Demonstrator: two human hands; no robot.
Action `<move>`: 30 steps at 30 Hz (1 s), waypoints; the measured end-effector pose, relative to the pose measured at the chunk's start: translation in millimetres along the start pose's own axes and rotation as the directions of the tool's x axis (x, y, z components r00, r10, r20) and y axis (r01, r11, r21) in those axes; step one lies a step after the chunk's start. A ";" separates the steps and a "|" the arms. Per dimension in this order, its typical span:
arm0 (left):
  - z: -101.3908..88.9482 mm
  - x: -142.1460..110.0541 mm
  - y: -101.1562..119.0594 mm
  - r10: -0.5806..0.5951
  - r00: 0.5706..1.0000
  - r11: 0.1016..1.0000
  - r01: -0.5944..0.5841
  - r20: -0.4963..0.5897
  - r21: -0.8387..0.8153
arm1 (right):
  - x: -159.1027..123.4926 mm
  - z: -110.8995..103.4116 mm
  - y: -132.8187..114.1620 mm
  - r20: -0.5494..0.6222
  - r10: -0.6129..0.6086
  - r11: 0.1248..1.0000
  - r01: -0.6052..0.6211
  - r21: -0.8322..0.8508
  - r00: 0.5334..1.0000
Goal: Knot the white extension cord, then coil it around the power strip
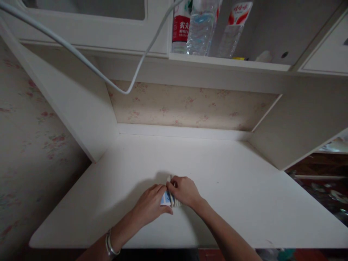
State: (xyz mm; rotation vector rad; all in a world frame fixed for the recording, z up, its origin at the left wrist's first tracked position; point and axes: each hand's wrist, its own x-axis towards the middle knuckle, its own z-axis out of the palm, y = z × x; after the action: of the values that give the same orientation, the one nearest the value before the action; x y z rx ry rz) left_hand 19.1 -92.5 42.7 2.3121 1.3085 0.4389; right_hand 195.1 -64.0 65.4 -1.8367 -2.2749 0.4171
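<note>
Near the front middle of the white desk, my two hands meet over a small blue-and-white item [165, 199]. My left hand [149, 206] is curled round its left side, thumb below and fingers above. A pale ridged bundle [177, 203], looking like loops of cord, lies against its right side. My right hand [187, 190] is closed over this bundle, with thumb and forefinger pinched at its upper end. Fingers cover much of both things, so their exact kind is hidden.
The white desk [217, 203] has a raised back strip and side panels. A grey-white cable [126, 92] hangs in a loop from above. Plastic bottles [201, 32] stand on the overhead shelf [231, 64]. A flowered wall [40, 145] is at left.
</note>
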 end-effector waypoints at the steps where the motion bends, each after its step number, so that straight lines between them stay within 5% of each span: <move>1: 0.1 -0.3 -0.1 -0.001 1.000 1.000 0.001 0.001 0.007 | 0.2 -0.5 0.8 -0.018 0.002 1.000 -0.002 0.000 1.000; 10: 5.5 1.0 -1.0 -0.005 0.997 0.999 0.001 -0.075 -0.054 | 11.4 0.5 10.4 -0.007 -0.103 0.982 0.103 0.157 0.995; 21: 16.1 0.2 -5.1 -0.024 0.990 0.998 0.031 -0.137 0.049 | 23.1 -1.3 13.7 0.122 -0.247 0.967 0.236 0.101 0.961; 25: 23.8 -0.9 -9.0 -0.018 0.990 0.999 0.023 -0.141 0.035 | 17.3 -5.9 14.3 -0.022 -0.274 0.923 0.269 0.276 0.962; 27: 25.7 -0.5 -10.4 -0.015 0.989 0.999 0.019 -0.145 0.026 | 6.4 -7.7 17.0 -0.186 -0.191 0.860 0.256 0.441 0.964; 30: 28.0 0.0 -11.0 -0.024 0.984 0.999 0.027 -0.176 0.018 | -24.4 3.3 23.8 -0.299 0.167 0.706 0.098 0.701 0.940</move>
State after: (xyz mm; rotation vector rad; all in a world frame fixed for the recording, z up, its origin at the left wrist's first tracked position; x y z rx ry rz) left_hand 24.5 -93.8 13.1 2.3137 1.4285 0.6365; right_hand 221.3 -83.5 55.1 -1.3944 -1.5167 0.7806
